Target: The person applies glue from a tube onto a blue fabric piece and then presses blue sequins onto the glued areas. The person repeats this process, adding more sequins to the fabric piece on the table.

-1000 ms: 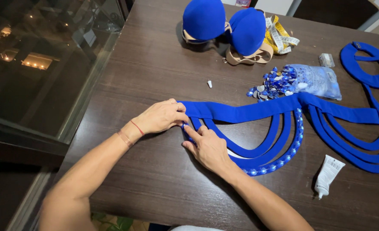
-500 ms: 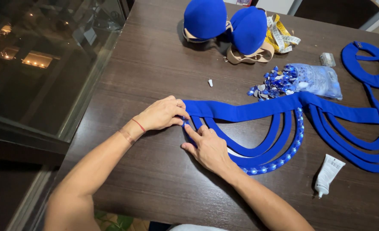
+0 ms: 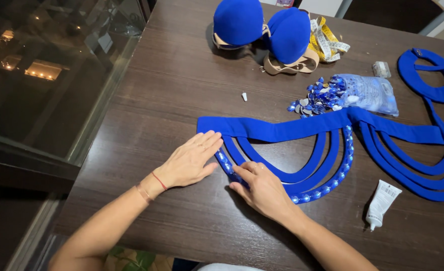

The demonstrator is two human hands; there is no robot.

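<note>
A blue fabric piece made of a wide band with several looped straps lies across the dark wooden table. Its lowest strap carries a row of blue gems. My left hand lies flat, fingers together, on the left end of the straps. My right hand presses with its fingertips on the gem-lined strap just to the right of the left hand. Neither hand holds anything.
Two blue padded cups and a yellow measuring tape sit at the far edge. A clear bag of blue gems lies behind the band. A white glue tube rests at right, a small white cap mid-table. Glass railing at left.
My left hand has opened out flat over the strap ends. My right hand slid slightly down and right along the gem-lined strap.
</note>
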